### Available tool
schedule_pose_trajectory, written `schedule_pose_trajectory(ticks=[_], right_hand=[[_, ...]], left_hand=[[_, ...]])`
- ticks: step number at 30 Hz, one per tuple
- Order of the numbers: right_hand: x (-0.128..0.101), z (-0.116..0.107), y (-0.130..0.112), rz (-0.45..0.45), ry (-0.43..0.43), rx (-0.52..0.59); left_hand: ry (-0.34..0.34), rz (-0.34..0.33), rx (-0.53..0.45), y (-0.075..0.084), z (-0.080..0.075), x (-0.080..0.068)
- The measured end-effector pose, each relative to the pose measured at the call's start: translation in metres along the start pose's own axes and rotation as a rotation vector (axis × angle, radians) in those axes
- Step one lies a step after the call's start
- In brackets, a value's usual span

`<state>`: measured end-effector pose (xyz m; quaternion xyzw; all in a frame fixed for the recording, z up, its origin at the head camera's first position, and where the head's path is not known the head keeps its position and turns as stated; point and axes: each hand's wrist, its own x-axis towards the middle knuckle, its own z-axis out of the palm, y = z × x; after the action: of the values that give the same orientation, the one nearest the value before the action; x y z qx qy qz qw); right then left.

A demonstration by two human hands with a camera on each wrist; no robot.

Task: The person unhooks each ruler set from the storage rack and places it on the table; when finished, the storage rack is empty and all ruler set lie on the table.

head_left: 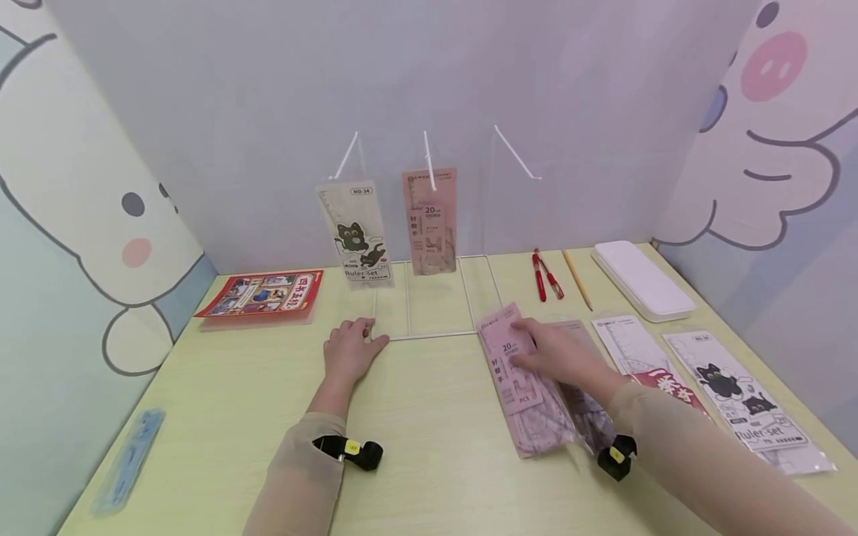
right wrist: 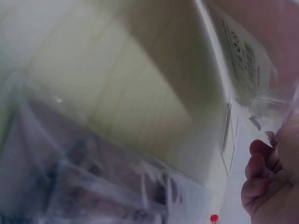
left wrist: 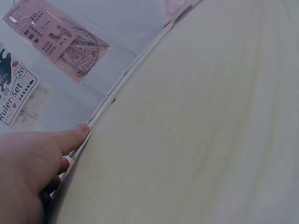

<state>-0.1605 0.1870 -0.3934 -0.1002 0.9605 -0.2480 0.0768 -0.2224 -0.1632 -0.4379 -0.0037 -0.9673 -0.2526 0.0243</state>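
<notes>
My right hand (head_left: 563, 356) grips a pink ruler set (head_left: 512, 372) in a clear sleeve near its upper right edge, lifted at a tilt over the table. In the right wrist view its white printed back (right wrist: 240, 58) shows beside my curled fingers (right wrist: 257, 172). My left hand (head_left: 348, 350) pinches the front left corner of a white wire display rack (head_left: 436, 335); in the left wrist view the thumb (left wrist: 77, 135) lies on the wire, fingers curled below. A cat-print ruler set (head_left: 355, 238) hangs on the left hook and another pink ruler set (head_left: 430, 231) on the middle one. The right hook (head_left: 518, 152) is bare.
Right of the rack lie a darker packaged set (head_left: 590, 417), a white packet with red lettering (head_left: 623, 339), another cat-print set (head_left: 737, 394), red pens (head_left: 539, 277), a pencil (head_left: 578, 279) and a white case (head_left: 643, 281). Leftward are red booklets (head_left: 268, 294) and a blue packet (head_left: 130, 458).
</notes>
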Motion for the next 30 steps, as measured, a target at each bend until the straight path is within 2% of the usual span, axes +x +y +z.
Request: schedule_pose_trajectory(ticks=[9, 17, 23, 26, 30], right_hand=[[-0.009, 0.002, 0.006, -0.017, -0.017, -0.072], [-0.012, 0.005, 0.007, -0.001, -0.101, -0.129], [-0.011, 0.003, 0.007, -0.054, -0.118, -0.183], [-0.007, -0.002, 0.005, -0.043, -0.096, -0.152], [0.008, -0.011, -0.002, -0.053, -0.059, -0.012]], left_hand=[[0.001, 0.003, -0.006, 0.0, -0.002, 0.0], [-0.001, -0.002, -0.006, 0.001, -0.002, 0.0], [-0.005, -0.011, -0.006, 0.0, -0.001, 0.0], [-0.008, -0.008, -0.004, 0.001, -0.001, -0.001], [-0.007, -0.01, -0.007, 0.001, -0.002, -0.002]])
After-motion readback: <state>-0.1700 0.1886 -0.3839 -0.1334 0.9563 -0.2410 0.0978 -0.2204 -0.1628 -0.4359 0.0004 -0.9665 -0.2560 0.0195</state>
